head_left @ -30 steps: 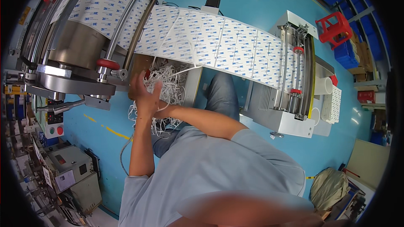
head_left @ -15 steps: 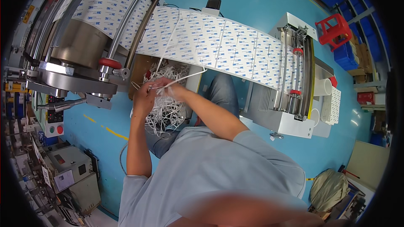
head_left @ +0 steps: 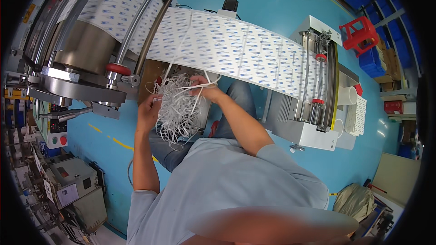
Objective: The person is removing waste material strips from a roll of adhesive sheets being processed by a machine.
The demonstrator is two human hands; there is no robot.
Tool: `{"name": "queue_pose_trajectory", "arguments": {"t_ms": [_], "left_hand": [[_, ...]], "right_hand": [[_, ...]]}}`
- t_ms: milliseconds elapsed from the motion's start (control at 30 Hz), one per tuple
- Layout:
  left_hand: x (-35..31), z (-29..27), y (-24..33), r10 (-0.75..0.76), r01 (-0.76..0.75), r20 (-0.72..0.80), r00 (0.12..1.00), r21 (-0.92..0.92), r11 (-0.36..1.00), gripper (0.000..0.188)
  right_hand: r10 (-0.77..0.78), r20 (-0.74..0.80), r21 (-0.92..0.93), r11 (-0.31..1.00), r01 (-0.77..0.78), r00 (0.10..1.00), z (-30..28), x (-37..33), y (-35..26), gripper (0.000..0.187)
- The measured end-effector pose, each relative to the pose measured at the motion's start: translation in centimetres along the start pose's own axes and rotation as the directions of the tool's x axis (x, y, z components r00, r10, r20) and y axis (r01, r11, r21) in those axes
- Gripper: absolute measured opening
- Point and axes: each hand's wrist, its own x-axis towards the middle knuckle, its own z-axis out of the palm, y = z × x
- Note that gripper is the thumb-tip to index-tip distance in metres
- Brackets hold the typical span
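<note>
A tangled heap of narrow white strips (head_left: 176, 111) lies below the near edge of a wide white web (head_left: 218, 41) with blue print. At the heap's left edge is my left hand (head_left: 148, 110), its fingers curled; what they hold, if anything, is too small to make out. My right hand (head_left: 207, 90) is closed on white strips at the heap's upper right, just under the web. Two strips run from the web's near edge down toward the heap. A brown cardboard box (head_left: 152, 75) shows partly behind the heap.
On the left stands a machine with a large metal roller (head_left: 84, 50) and steel rods. The web runs right into a second roller unit (head_left: 313, 86). A red stool (head_left: 359, 35) and blue bins (head_left: 372, 61) stand far right. A grey cabinet (head_left: 75, 177) is at lower left.
My hands have moved apart: the left a little left and down, the right to the right and up. The strip stretched between them has gone into a looser loop. The web's print now looks blurred.
</note>
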Motion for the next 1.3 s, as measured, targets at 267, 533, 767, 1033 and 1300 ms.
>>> {"name": "queue_pose_trajectory", "arguments": {"t_ms": [267, 533, 767, 1033, 1300], "left_hand": [[-2.8, -0.1, -2.4, 0.029, -0.031, 0.029, 0.999, 0.070, 0.997, 0.018], [-5.8, -5.4, -6.9, -0.286, 0.322, 0.203, 0.937, -0.181, 0.929, 0.023], [-7.0, -5.5, -4.9, -0.237, 0.169, -0.128, 0.963, -0.396, 0.903, 0.014], [-5.2, -0.4, -0.7, 0.258, -0.187, -0.209, 0.943, 0.306, 0.933, 0.040], [-1.5, 2.5, -1.4, -0.007, 0.003, 0.008, 1.000, 0.333, 0.943, 0.041]], "right_hand": [[-0.323, 0.473, 0.038, 0.937, 0.347, 0.820, 6.7, -0.4, -2.8, 0.075], [-0.145, 0.481, 0.285, 0.959, 0.003, 0.865, 12.4, -1.7, -3.6, 0.026], [-0.053, 0.165, 0.426, 0.904, -0.022, 0.985, 12.9, 0.8, 2.1, 0.014], [-0.020, -0.001, 0.391, 0.920, 0.019, 1.000, 11.4, 2.2, 3.6, 0.015], [-0.156, 0.067, 0.458, 0.883, 0.108, 0.986, 11.8, -1.4, -1.5, 0.026]]}}
